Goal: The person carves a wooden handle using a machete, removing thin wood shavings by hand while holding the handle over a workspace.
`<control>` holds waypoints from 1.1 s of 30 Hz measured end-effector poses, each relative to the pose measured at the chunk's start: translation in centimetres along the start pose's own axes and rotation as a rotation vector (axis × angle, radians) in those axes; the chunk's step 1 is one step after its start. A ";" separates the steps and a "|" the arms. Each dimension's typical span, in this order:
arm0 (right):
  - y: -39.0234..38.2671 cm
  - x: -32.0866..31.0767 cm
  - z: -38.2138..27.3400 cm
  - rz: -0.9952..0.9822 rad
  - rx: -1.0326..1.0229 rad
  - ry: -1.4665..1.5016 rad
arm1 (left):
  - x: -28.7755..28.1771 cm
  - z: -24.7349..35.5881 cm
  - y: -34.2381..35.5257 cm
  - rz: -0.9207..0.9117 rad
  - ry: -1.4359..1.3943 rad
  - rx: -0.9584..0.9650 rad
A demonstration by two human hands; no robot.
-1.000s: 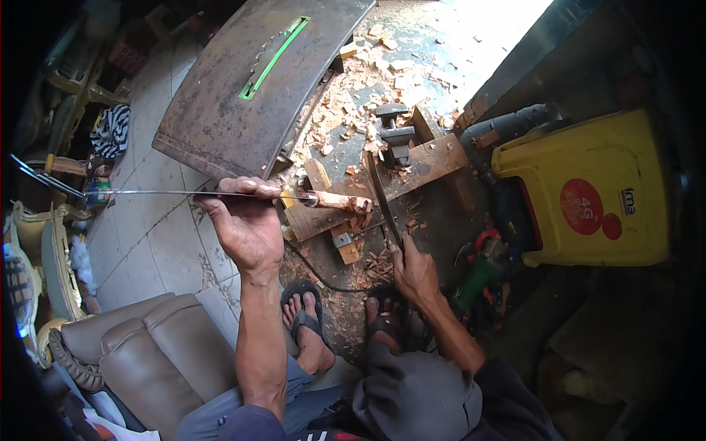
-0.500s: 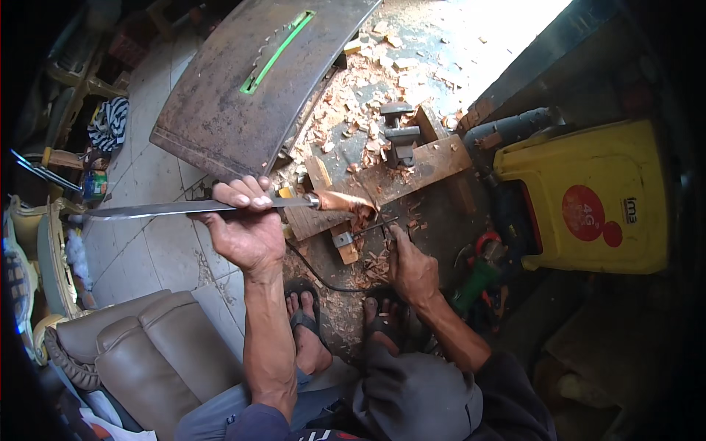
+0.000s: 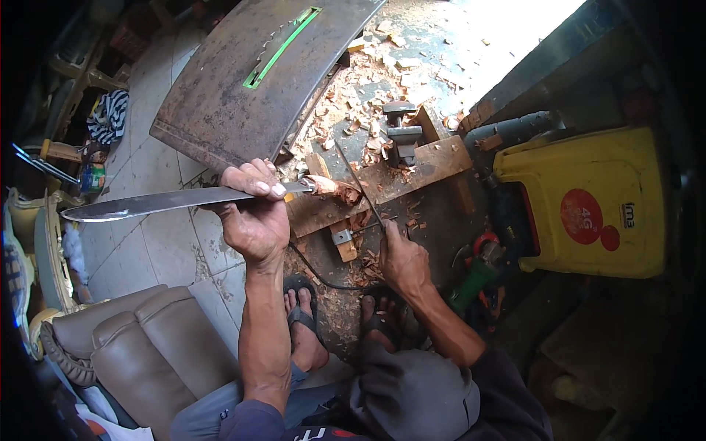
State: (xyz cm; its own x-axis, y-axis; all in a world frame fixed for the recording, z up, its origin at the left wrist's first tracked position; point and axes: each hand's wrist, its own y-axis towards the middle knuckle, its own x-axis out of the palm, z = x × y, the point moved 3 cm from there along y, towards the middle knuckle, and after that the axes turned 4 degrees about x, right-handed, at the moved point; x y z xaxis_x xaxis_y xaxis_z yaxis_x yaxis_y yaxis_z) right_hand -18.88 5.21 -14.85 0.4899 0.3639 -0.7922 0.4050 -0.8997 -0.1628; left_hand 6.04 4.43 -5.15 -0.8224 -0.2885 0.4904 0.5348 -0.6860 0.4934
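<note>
My left hand point(image 3: 251, 204) is closed around a long steel blade point(image 3: 131, 209), which points left. Its rough, carved reddish wooden handle point(image 3: 337, 190) extends to the right. My right hand point(image 3: 403, 262) grips a long, thin dark tool point(image 3: 355, 176), which slants up and leftward beside the handle's carved end; I cannot tell whether they touch. Below the handle is a wooden stand of crossed boards point(image 3: 441, 162) with a black metal fixture point(image 3: 404, 136) and a small metal block point(image 3: 342, 237).
A rusty saw table point(image 3: 213, 110) with a green slot stands top left; wood chips point(image 3: 397, 51) litter the floor beside it. A yellow bin point(image 3: 640, 220) and a green power tool point(image 3: 471, 283) lie right, a cable below the boards. A brown cushioned seat point(image 3: 169, 353) is lower left.
My left hand has risen slightly and the blade has rotated to show its broad face. My right hand and its tool have shifted up and left.
</note>
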 end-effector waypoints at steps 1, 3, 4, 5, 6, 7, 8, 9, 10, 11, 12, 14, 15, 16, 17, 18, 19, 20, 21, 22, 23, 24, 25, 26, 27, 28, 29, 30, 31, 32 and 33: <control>0.2 -1.4 -1.5 0.021 -0.026 0.075 | -0.1 0.2 -0.1 -0.005 0.022 0.021; -0.4 -2.7 -2.6 0.151 -0.093 0.212 | -0.5 0.3 -0.5 0.024 0.008 -0.014; -0.6 -3.0 -3.1 0.258 -0.153 0.280 | -0.7 0.5 -0.4 0.035 0.001 -0.025; -1.0 -3.3 -3.4 0.365 -0.214 0.348 | -1.0 0.5 -0.4 0.045 -0.009 -0.026; -0.9 -1.9 -2.1 0.233 -0.130 0.218 | -1.4 0.4 -0.6 0.054 -0.019 -0.027; -0.5 0.1 0.1 0.113 -0.050 0.086 | -1.3 0.2 -0.4 0.056 -0.035 -0.020; 0.2 1.1 0.6 -0.011 0.029 -0.039 | -1.4 0.3 -0.4 0.053 -0.059 -0.037; 0.2 1.3 1.0 0.009 0.003 -0.018 | -1.3 0.1 -0.4 0.063 -0.048 -0.026; 0.4 0.4 0.2 0.021 -0.028 0.002 | -1.6 0.2 -0.3 0.052 -0.044 -0.016; -0.6 -0.5 -0.4 0.013 -0.042 0.018 | -1.8 0.6 -1.0 0.055 -0.039 -0.028; -1.3 -1.6 -1.5 0.097 -0.082 0.111 | -2.1 1.0 -1.6 0.091 -0.040 -0.027; -1.2 -3.4 -3.4 0.305 -0.168 0.283 | -2.6 0.6 -1.5 0.141 -0.070 -0.005; -1.1 -2.6 -2.7 0.277 -0.159 0.223 | -2.9 0.4 -1.6 0.153 -0.077 -0.007; -1.1 -1.4 -1.6 0.254 -0.151 0.163 | -3.0 0.5 -1.7 0.160 -0.086 -0.008; -0.5 -0.3 -0.7 0.235 -0.152 0.108 | -3.2 0.4 -1.5 0.164 -0.092 0.002; -0.2 1.0 1.2 -0.122 0.100 -0.228 | -3.3 0.5 -1.8 0.205 -0.096 -0.021; -0.2 0.5 0.7 -0.065 0.069 -0.121 | -3.4 0.5 -1.6 0.188 -0.100 -0.007; -0.3 -0.3 0.2 -0.022 0.031 -0.013 | -3.5 0.6 -1.9 0.181 -0.093 0.009; -0.3 -1.0 -0.4 0.021 -0.005 0.095 | -3.7 0.6 -2.2 0.174 -0.087 0.024; -0.7 -1.8 -1.3 0.120 -0.080 0.165 | -3.8 0.7 -2.5 0.178 -0.089 0.019; -1.0 -2.5 -2.2 0.220 -0.155 0.234 | -3.8 0.8 -2.7 0.181 -0.091 0.014; -1.3 -2.9 -2.8 0.320 -0.232 0.303 | -3.9 0.9 -2.9 0.183 -0.093 0.011; -0.9 -2.4 -2.1 0.257 -0.173 0.217 | -3.7 0.8 -2.4 0.175 -0.106 0.022; -0.8 -1.1 -0.9 0.186 -0.111 0.136 | -3.6 0.6 -2.3 0.189 -0.092 0.036; -0.9 0.0 0.3 0.116 -0.048 0.055 | -3.4 0.5 -2.4 0.188 -0.095 0.036; -0.5 0.4 0.7 -0.079 0.047 -0.084 | -3.4 0.4 -2.6 0.187 -0.095 0.041; -0.4 0.1 0.4 -0.013 0.011 -0.036 | -3.4 0.4 -2.7 0.187 -0.094 0.046; -0.4 -0.4 0.1 0.053 -0.024 0.013 | -3.6 0.4 -2.6 0.188 -0.083 0.042; -0.9 -1.1 -0.6 0.099 -0.056 0.061 | -3.9 0.7 -3.1 0.201 -0.081 0.052; -1.6 -2.0 -1.4 0.143 -0.097 0.116 | -4.2 0.9 -3.3 0.207 -0.086 0.058; -2.3 -3.0 -2.2 0.185 -0.139 0.171 | -4.6 0.9 -3.6 0.213 -0.091 0.064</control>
State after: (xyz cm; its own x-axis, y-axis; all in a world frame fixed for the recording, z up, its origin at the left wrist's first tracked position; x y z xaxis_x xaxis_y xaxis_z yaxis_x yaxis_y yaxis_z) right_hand -19.54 6.73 -10.82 0.6840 0.2423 -0.6880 0.3924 -0.9174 0.0670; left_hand 8.05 8.83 -8.47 -0.6703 -0.3589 0.6496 0.7081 -0.5714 0.4150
